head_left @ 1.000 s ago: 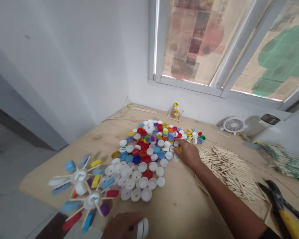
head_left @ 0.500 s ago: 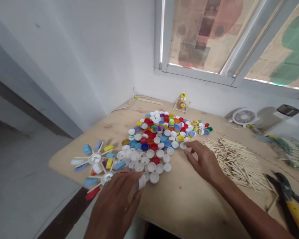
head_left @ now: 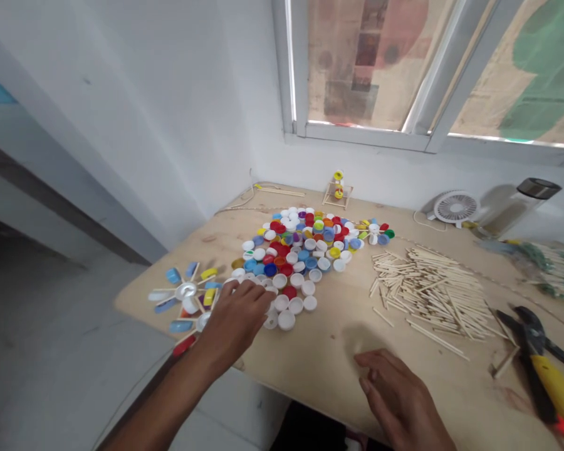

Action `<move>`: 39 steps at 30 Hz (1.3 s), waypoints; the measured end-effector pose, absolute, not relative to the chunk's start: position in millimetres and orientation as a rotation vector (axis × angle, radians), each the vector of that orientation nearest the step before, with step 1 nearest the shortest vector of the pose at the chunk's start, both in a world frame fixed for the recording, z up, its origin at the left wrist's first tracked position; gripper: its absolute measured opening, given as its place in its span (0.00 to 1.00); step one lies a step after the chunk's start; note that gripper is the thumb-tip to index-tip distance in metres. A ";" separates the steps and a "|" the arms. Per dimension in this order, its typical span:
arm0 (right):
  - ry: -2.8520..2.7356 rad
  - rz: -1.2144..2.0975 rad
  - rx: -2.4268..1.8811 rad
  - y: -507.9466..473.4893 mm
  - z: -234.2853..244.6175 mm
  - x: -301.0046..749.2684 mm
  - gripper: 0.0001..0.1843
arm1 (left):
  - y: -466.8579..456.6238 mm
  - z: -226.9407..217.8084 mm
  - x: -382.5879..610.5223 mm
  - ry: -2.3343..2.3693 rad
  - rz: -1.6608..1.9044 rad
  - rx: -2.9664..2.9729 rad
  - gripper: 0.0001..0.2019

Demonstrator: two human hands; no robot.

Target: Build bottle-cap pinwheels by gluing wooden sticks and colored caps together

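My left hand (head_left: pixel 242 316) reaches over the near left side of a pile of bottle caps (head_left: pixel 282 283). Its fingers are bent down and drawn together among the white caps. The fingertips are hidden, so what they grip cannot be made out. My right hand (head_left: pixel 402 398) hovers at the table's near side, away from the pile. Its fingers are loosely curved, thumb apart from the index finger, with nothing visible between them. Left of my left hand lies a wheel of sticks and coloured caps around a white hub (head_left: pixel 186 292). A second wheel (head_left: pixel 203 322) is partly covered by my forearm.
Right of the caps lies a heap of thin wooden sticks (head_left: pixel 432 291). Yellow-handled pliers (head_left: pixel 552 382) rest at the right edge. Along the wall stand a small stick frame with caps (head_left: pixel 338 188), a white fan (head_left: pixel 457 208) and a clear bottle (head_left: pixel 517 210). A third wheel (head_left: pixel 373 234) lies behind.
My right hand has drawn back from the white cap at the pile's right edge toward me. My left hand, earlier with a white cap at its fingers, has moved farther over the pile.
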State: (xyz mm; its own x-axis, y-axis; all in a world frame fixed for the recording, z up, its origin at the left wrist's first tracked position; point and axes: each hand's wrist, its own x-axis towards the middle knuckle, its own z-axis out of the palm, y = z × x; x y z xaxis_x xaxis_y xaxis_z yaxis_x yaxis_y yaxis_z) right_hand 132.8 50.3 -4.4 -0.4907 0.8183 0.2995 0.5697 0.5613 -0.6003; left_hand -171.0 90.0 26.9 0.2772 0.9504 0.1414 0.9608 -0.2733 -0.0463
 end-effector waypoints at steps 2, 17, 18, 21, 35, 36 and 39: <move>-2.236 0.513 -1.097 47.8 -9.7 136.2 0.13 | 88.5 26.3 -169.6 -1.791 -0.112 -2.424 0.14; -2.200 0.203 -1.226 38.5 -30.2 177.7 0.13 | 80.2 21.5 -169.7 -1.769 -0.083 -2.382 0.14; -2.201 0.201 -1.228 37.3 -31.8 177.3 0.13 | 80.2 21.7 -169.7 -1.757 -0.087 -2.388 0.14; -2.193 0.190 -1.227 33.3 -35.2 176.0 0.13 | 81.7 21.3 -170.1 -1.730 -0.101 -2.389 0.13; -2.132 0.228 -1.268 16.7 -46.4 179.3 0.12 | 68.2 3.8 -179.0 -1.686 -0.274 -2.246 0.13; -2.128 0.228 -1.265 16.0 -46.3 178.9 0.12 | 66.8 3.7 -179.2 -1.685 -0.279 -2.245 0.12; -2.112 0.247 -1.268 14.4 -45.1 177.2 0.11 | 64.7 2.6 -180.1 -1.691 -0.293 -2.234 0.12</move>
